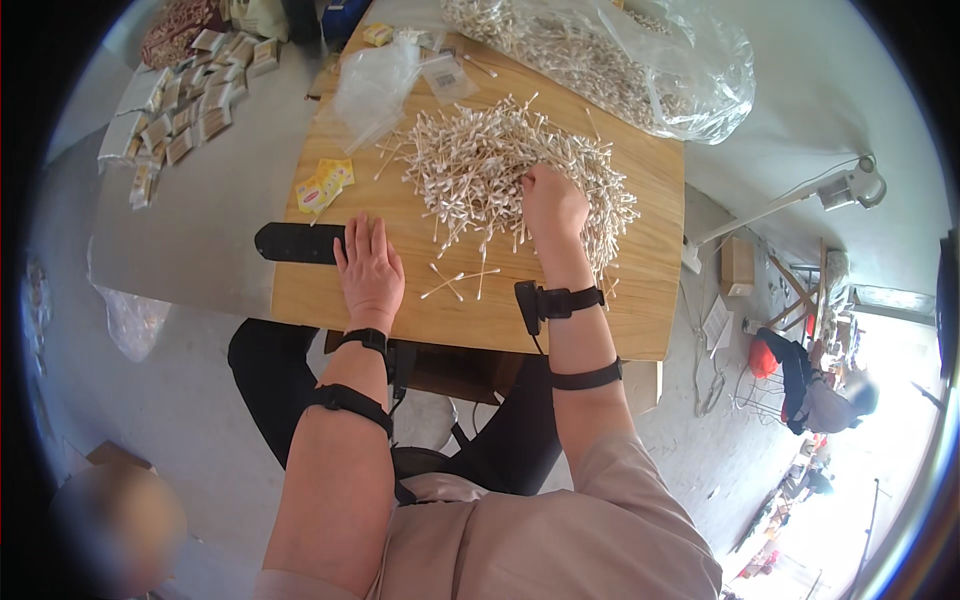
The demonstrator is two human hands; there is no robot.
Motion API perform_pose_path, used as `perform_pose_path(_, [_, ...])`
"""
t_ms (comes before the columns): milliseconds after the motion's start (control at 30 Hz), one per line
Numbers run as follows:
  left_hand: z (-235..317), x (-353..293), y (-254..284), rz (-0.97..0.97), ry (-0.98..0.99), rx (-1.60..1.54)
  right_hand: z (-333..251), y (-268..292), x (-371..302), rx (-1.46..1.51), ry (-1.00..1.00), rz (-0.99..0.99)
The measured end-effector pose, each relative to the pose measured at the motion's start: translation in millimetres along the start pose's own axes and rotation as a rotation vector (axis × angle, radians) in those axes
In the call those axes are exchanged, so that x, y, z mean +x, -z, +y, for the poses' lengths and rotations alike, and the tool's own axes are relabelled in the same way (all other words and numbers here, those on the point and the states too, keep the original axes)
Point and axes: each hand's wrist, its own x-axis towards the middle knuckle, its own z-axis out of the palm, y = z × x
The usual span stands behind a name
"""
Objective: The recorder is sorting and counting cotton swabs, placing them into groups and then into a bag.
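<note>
The pile of cotton swabs point(465, 165) lies on the table point(500, 325), long axis roughly 10 to 4 o'clock. Its middle is at 10 o'clock from the nearer right hand point(556, 207), curled narrow, contents I cannot tell; 2 o'clock from the left hand point(369, 270), flat, palm down.

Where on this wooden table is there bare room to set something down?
The wooden table is bare along its near edge, between your left hand and right forearm. Another gap separates the yellow packets from the swab pile. It's crowded under that pile and along the far side, with plastic bags.
</note>
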Motion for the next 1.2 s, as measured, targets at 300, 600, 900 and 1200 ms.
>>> perform_pose_path(300, [0, -1, 0, -0.009, 0.002, 0.018, -2, 8, -2, 0.051, -0.031, -0.027])
perform_pose_path(600, [0, -2, 1, -0.018, 0.011, 0.011, -2, 8, 2, 0.069, -0.028, -0.003])
perform_pose_path(900, [1, -1, -2, 0.008, 0.001, 0.007, 35, 11, -23, 1.976, -0.307, 0.072])
perform_pose_path(1200, [1, 1, 1, -0.016, 0.006, 0.022, 20, 1, -17, 2.513, -0.531, -0.256])
